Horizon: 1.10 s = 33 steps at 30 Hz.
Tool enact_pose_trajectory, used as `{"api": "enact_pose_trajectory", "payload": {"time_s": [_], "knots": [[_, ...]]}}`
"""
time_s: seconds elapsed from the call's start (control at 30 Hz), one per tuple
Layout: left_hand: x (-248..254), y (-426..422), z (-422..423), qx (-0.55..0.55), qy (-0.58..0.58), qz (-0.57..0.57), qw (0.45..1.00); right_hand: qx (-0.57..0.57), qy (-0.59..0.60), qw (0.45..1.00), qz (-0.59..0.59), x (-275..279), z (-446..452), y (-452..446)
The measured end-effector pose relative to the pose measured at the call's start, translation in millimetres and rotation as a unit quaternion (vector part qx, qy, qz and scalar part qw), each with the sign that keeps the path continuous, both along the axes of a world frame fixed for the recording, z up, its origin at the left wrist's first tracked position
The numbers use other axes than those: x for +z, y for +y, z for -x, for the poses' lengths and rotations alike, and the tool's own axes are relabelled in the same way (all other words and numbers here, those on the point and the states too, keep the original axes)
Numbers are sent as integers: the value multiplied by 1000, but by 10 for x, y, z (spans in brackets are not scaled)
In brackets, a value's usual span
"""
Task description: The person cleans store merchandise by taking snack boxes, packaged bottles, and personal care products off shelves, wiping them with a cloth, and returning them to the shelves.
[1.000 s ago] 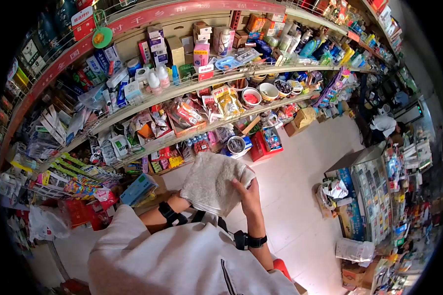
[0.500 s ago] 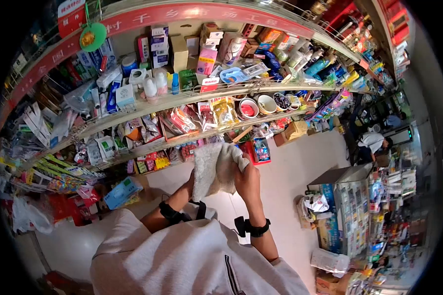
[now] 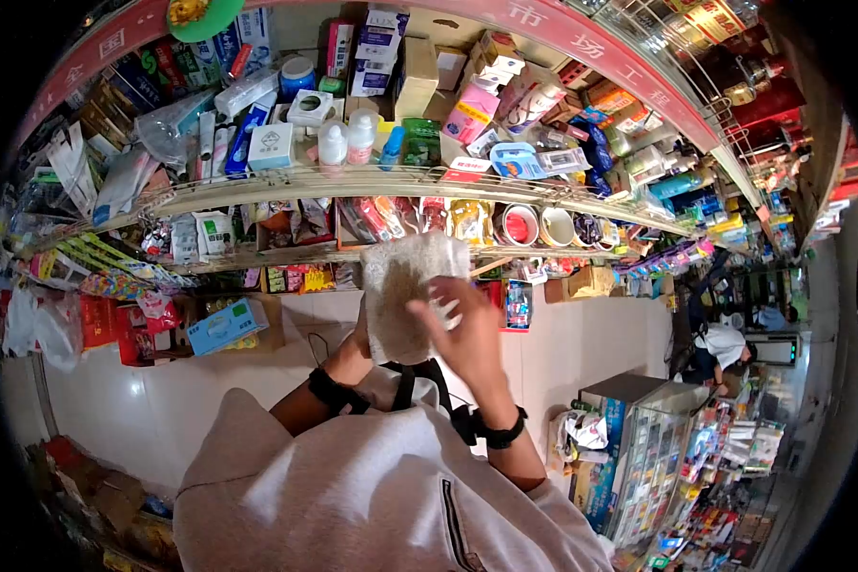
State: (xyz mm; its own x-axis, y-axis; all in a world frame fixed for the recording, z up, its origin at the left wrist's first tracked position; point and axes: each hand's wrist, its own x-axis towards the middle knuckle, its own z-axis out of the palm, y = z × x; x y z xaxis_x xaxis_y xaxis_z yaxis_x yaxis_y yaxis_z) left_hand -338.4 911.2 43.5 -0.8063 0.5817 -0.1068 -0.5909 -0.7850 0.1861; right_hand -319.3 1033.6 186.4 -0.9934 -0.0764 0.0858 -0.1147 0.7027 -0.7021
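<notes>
A folded greyish-white cloth [image 3: 398,310] is held up in front of my chest, with a darker patch on its face. My left hand [image 3: 355,351] grips it from the left and behind; most of its fingers are hidden by the cloth. Over the cloth's right part is my right hand [image 3: 465,329], its fingers spread and bent. Behind the cloth runs a lower shelf with packets and round tubs, among them a tub with red contents [image 3: 520,227]. Black straps circle both wrists.
An upper shelf [image 3: 296,183] carries white bottles [image 3: 333,145], boxes and tubes. On the floor at left lies a blue box [image 3: 221,327]. A glass display case [image 3: 643,458] stands at right. Farther back, a person in a white top [image 3: 723,345] bends forward.
The view has swung, bringing the shelves closer. The cloth has turned and now looks more narrowly folded. My right hand has gone from gripping its right edge to spread fingers over its face.
</notes>
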Motion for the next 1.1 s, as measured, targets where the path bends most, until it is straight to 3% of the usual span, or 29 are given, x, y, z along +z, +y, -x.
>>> {"api": "enact_pose_trajectory", "payload": {"time_s": [0.03,0.1,0.17,0.23,0.47,0.57,0.63,0.7,0.8,0.83,0.9,0.93,1.0,1.1], "knots": [[-10,35,-27,5,-3,17,1000,33,-38,999,19,-70,17,-46],[-37,105,-71,20,-5,53,998,79,53,995,-40,-291,79,-62],[-78,249,-134,41,-18,94,995,98,35,993,-59,-325,126,36],[-86,453,-139,64,-24,142,988,61,-43,996,-39,-313,178,203],[-59,1174,-32,161,-67,310,934,115,44,990,70,-627,334,1057],[-649,1244,41,179,-91,324,924,127,34,986,107,-591,366,1329],[-404,1352,-20,146,-85,345,923,138,19,982,130,-371,408,1467],[-258,1469,-32,185,-81,386,900,151,4,980,129,-336,439,1607],[-182,1572,-96,327,75,642,690,149,19,977,153,-438,498,1816],[-12,1642,-154,323,71,649,684,145,22,976,160,-498,487,1889],[177,1784,-214,315,134,748,568,161,46,975,146,-552,459,2019],[-198,1789,-226,305,107,674,664,188,46,972,137,-525,412,2068],[-539,1849,-331,286,73,596,746,232,46,966,105,-503,287,2111],[-42,2298,-412,341,-5,377,861,240,65,953,173,-577,211,2217]]}}
